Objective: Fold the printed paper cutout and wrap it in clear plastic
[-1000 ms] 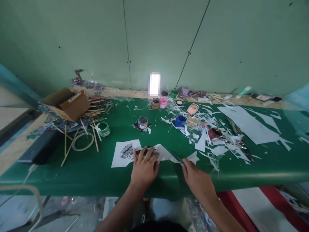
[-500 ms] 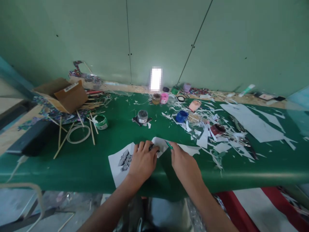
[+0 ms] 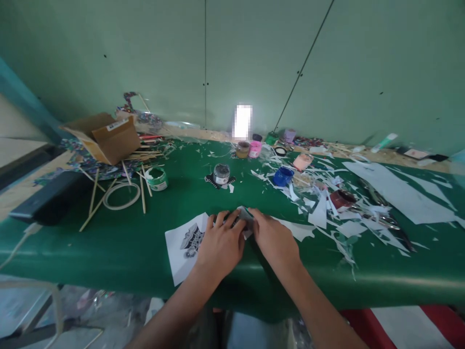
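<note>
A white paper sheet with a black-and-grey ornamental print lies near the front of the green table. My left hand is over its right part, bent fingers pressing the paper to the surface and covering some of the print. Close beside it, my right hand is closed around a slim green tool, which looks like a craft knife; most of it is hidden by the fingers. The tool's visible end meets a raised bit of paper between both hands. A cut paper strip lies right of the right hand.
Beyond the hands, a grey paint jar rests on a dark cutout. A green paint jar, tape ring and cardboard box sit left. Blue and dark red jars stand right among paper scraps, beside a large sheet.
My right hand has come nearer my left, and the green tool has moved left relative to the paper. The view has shifted slightly. Both holds appear the same.
</note>
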{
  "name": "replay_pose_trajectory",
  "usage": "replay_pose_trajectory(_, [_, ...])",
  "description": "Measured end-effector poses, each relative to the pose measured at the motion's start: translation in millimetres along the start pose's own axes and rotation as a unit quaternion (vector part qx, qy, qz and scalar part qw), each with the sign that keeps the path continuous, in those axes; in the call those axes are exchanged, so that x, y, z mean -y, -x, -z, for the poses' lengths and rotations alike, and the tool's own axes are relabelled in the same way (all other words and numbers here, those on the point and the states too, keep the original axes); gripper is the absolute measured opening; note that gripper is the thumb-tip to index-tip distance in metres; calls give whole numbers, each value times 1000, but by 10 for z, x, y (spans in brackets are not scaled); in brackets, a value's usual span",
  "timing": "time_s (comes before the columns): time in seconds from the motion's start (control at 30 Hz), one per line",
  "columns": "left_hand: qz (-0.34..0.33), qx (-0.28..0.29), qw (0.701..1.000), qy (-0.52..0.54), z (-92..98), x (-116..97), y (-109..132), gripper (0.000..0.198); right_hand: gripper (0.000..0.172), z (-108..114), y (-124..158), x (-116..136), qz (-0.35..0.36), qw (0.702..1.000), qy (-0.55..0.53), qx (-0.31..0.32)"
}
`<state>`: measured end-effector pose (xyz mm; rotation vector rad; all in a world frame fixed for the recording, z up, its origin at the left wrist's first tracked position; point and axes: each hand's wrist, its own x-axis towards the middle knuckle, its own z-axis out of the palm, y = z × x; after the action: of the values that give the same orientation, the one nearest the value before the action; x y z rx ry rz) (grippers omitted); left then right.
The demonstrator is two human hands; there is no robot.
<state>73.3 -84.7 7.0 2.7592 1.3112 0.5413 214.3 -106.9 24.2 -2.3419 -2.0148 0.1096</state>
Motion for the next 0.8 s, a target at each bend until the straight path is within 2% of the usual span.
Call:
replay_pose_trajectory(0.33, [9,-23,1000,-15,-28,1,-7,38,41,25,86,-31,15,999,33,3])
replay_pose_trajectory(0.6, [7,-20,1000,-20,-35,0,-13,38,42,-45,463,-222,-2,998,56,2])
replay_pose_trajectory(0.7, [7,-18,1000,-23,-42,5,-11,39,43,-121,680,-392,-3,999,43,-15])
replay_pose_trajectory(0.8, [5,-16,1000,-19,-45,15,-15,39,37,-145,786,-542,-4,997,24,-75])
